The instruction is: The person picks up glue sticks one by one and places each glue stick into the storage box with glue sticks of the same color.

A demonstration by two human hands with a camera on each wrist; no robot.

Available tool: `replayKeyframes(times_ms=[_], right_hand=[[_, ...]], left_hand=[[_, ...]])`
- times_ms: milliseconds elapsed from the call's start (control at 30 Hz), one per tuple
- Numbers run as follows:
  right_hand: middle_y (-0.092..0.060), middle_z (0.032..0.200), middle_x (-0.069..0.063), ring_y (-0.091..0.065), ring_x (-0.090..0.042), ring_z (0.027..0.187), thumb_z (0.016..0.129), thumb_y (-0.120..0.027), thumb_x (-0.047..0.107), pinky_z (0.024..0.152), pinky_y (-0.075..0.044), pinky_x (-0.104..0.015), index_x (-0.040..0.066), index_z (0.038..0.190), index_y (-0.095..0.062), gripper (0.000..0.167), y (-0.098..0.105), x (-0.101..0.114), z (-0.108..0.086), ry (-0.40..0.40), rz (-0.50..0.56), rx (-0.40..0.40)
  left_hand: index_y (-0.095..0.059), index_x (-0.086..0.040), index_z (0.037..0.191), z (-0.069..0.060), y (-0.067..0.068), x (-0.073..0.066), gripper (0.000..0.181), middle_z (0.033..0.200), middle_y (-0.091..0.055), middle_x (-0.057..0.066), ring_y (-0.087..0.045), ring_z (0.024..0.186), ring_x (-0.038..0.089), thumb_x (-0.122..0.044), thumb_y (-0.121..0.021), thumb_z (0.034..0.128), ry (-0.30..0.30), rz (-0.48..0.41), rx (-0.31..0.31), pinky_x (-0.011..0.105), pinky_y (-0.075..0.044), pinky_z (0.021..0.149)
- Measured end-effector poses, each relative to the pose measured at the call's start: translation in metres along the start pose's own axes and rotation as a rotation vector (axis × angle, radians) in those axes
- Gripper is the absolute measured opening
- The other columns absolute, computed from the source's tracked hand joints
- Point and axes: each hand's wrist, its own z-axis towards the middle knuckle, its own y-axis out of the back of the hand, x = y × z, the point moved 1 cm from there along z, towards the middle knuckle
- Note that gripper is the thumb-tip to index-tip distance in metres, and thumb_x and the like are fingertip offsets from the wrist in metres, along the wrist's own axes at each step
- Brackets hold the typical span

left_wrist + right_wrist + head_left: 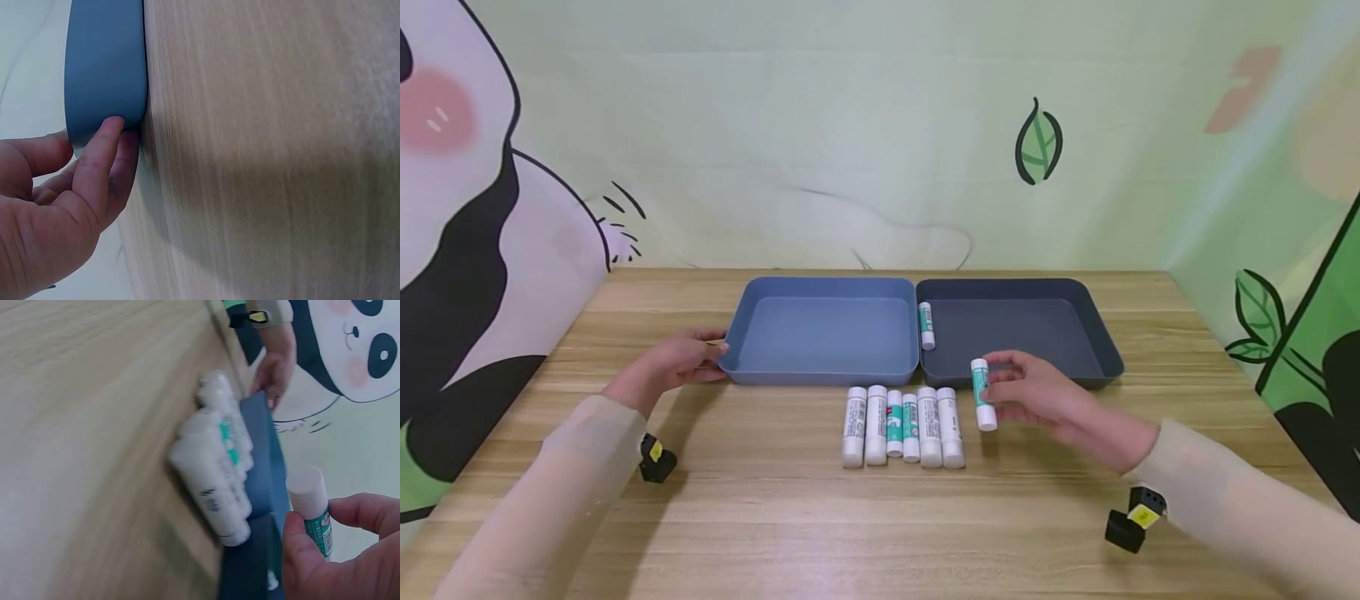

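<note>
My right hand [1037, 398] pinches a white glue stick with a green label [981, 393], held roughly upright just in front of the dark tray [1022, 379]. The right wrist view shows that stick [307, 494] between thumb and fingers of the hand [350, 562]. At the left front corner of the blue tray [823, 377], my left hand [681, 360] holds the edge; in the left wrist view the fingers of this hand [69, 200] press the tray's outer wall [106, 69], thumb by the rim. Another green-labelled stick [927, 327] lies inside the dark tray at its left wall.
Several glue sticks [876, 427], thicker white ones and smaller green-labelled ones, lie side by side on the wooden table [820, 525] in front of the trays. The two trays stand next to each other near the back edge, before a printed wall covering [775, 150].
</note>
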Motion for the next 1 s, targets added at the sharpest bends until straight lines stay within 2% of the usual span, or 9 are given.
replayKeyframes(times_ms=[233,333,567,800,1000], right_hand=[[-0.048,0.128,-0.011,-0.061,-0.012,0.098,0.1,-0.061,0.008,0.084,-0.062,-0.021,0.002,0.158,-0.025,0.069,0.012,0.024,-0.002,0.042,0.007,-0.008],[-0.048,0.129,-0.009,-0.06,-0.011,0.098,0.101,-0.06,0.008,0.085,-0.062,-0.02,0.004,0.159,-0.023,0.069,0.017,0.032,-0.001,0.055,0.004,-0.01],[-0.047,0.137,-0.012,-0.062,-0.008,0.095,0.103,-0.057,0.008,0.084,-0.061,-0.019,0.006,0.162,-0.021,0.07,0.033,0.048,0.006,0.081,0.005,-0.01],[-0.049,0.128,-0.006,-0.063,-0.004,0.09,0.104,-0.056,0.01,0.083,-0.061,-0.017,0.006,0.162,-0.021,0.068,0.047,0.067,0.016,0.097,0.005,-0.02],[-0.044,0.139,-0.01,-0.06,-0.009,0.098,0.105,-0.055,0.012,0.084,-0.061,-0.017,0.01,0.164,-0.022,0.067,0.054,0.079,0.023,0.099,-0.019,-0.037]], left_hand=[[-0.007,0.001,0.163,0.001,0.0,0.0,0.062,0.158,-0.03,0.03,-0.057,0.114,0.01,-0.011,-0.038,0.1109,0.006,0.006,0.008,0.03,-0.055,0.108],[-0.007,0.001,0.163,0.002,0.0,0.0,0.062,0.158,-0.03,0.03,-0.057,0.115,0.012,-0.011,-0.038,0.1109,0.007,0.007,0.007,0.03,-0.055,0.108],[-0.007,0.003,0.162,0.002,0.0,0.0,0.062,0.157,-0.031,0.03,-0.058,0.112,0.009,-0.011,-0.038,0.1106,0.007,0.007,0.009,0.029,-0.055,0.106],[-0.006,0.002,0.162,0.0,0.0,-0.001,0.062,0.158,-0.029,0.031,-0.059,0.107,0.007,-0.011,-0.038,0.1108,0.009,0.004,0.011,0.032,-0.053,0.11],[-0.007,0.002,0.162,0.0,0.001,0.0,0.062,0.157,-0.03,0.03,-0.059,0.103,0.005,-0.011,-0.038,0.1107,0.015,-0.003,0.008,0.03,-0.055,0.107]])
